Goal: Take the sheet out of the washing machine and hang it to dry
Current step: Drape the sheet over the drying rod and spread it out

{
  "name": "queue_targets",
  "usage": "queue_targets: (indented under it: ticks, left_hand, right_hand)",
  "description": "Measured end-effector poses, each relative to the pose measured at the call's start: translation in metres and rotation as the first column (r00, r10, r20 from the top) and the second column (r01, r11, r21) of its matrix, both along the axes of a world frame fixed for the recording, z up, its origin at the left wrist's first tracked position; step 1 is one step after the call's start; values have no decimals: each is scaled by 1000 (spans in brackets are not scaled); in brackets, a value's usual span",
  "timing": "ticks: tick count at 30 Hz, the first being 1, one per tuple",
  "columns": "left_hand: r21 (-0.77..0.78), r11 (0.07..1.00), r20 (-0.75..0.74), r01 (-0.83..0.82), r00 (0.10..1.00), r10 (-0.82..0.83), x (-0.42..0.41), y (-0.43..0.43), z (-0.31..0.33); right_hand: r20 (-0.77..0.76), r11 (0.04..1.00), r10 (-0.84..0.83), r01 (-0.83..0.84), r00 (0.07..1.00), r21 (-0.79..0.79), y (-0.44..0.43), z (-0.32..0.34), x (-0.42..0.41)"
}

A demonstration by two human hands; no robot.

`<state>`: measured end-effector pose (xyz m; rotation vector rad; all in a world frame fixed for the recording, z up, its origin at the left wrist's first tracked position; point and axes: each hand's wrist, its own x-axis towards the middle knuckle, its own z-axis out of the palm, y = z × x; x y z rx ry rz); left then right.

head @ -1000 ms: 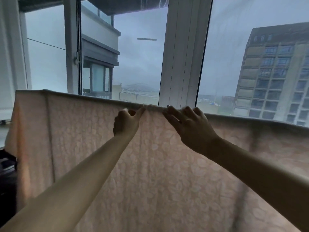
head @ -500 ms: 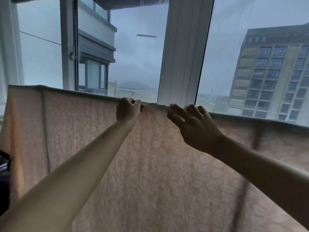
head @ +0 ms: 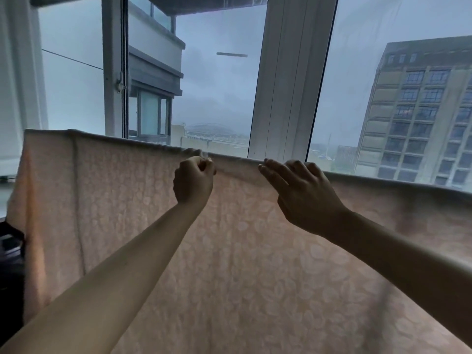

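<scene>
A pale pink sheet (head: 242,264) with a white leaf pattern hangs spread across the view, its top fold running from upper left to the right edge over a line or rail that I cannot see. My left hand (head: 193,178) is curled into a fist at the top fold and pinches the cloth there. My right hand (head: 301,190) lies on the fold a little to the right, fingers spread and fairly straight, pressing on the cloth. The washing machine is out of view.
Behind the sheet stands a large window with a white frame post (head: 288,80) at the middle. Outside are a tall building (head: 419,111) at right and a balcony (head: 153,72) at left. A dark object (head: 10,264) sits at the left edge.
My hands have drawn apart along the top fold. The left hand has closed more tightly on the cloth, and the bunched fold between the hands now lies flatter.
</scene>
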<state>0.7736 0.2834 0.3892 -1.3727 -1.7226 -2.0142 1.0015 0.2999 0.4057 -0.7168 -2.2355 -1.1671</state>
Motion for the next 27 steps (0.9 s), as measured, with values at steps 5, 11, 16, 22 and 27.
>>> queue_targets:
  ticks: [5, 11, 16, 22, 27]
  left_hand:
    - [-55, 998, -44, 13, 999, -15, -2, 4, -3]
    - [-111, 994, -75, 17, 997, -26, -10, 11, -5]
    - [-172, 974, 9, 149, 989, -150, -36, 12, 0]
    - [-266, 947, 127, 178, 981, -149, -87, 8, 9]
    - [-284, 907, 347, 311, 915, -206, -101, 11, 21]
  right_hand:
    - [5, 999, -36, 36, 999, -1, 0, 0, -21]
    - [69, 988, -136, 140, 988, -61, 6, 7, -59]
    - [52, 980, -178, 182, 983, -87, 6, 11, -93]
    - [43, 977, -199, 202, 979, -76, 6, 7, -128]
    - [24, 976, -210, 211, 977, -51, 10, 4, -138]
